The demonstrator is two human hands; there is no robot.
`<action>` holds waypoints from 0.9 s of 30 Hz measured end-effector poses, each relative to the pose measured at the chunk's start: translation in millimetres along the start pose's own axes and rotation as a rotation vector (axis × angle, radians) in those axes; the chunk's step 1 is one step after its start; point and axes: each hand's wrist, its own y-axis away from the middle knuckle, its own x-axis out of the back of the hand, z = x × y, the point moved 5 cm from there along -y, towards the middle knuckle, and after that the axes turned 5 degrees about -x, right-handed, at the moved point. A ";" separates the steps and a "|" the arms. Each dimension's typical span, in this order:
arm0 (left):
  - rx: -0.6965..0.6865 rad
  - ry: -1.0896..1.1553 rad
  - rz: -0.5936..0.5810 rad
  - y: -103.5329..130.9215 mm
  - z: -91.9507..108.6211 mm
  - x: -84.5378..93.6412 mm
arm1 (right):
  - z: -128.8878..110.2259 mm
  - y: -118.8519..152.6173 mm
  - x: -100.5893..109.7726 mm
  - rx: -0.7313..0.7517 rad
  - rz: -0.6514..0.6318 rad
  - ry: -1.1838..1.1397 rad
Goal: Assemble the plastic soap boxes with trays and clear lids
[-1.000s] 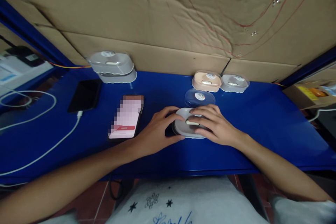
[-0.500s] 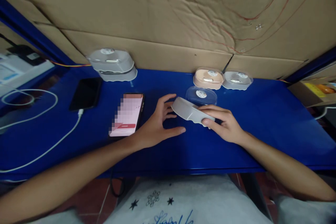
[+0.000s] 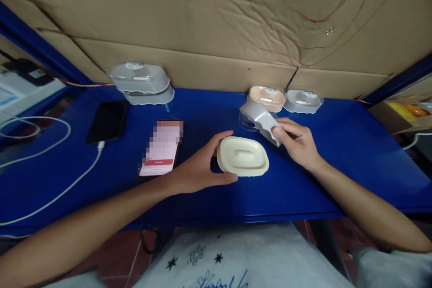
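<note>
A cream oval piece (image 3: 243, 156) with a raised bar in its middle faces up near the table's centre. My left hand (image 3: 199, 166) grips its left end between thumb and fingers. To its upper right, my right hand (image 3: 299, 141) holds a grey wavy-edged shell (image 3: 261, 119), tilted, by its right end. Partly hidden behind that shell lies a clear lid (image 3: 245, 120). A peach case (image 3: 266, 98) and a grey case (image 3: 303, 101), both with round stickers, stand side by side at the back.
Stacked grey cases (image 3: 143, 82) stand at the back left by the cardboard wall (image 3: 162, 18). A lit phone (image 3: 161, 148) and a dark phone (image 3: 107, 121) with a white cable (image 3: 81, 177) lie left. An open carton (image 3: 401, 114) is at the right.
The grey shell has lifted up and to the right in my right hand, and the cream piece now shows below it. My left hand has closed on the cream piece.
</note>
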 end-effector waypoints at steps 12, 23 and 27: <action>-0.326 -0.501 -0.336 15.1 21.8 -24.9 | -15.0 23.3 -39.3 0.354 -0.406 0.525; 0.077 0.072 0.082 -4.7 2.1 4.5 | -12.7 12.7 -8.8 -0.099 -0.011 -0.016; 0.138 0.372 0.149 -5.0 2.7 1.5 | -27.3 24.9 -34.6 0.096 -0.198 -0.024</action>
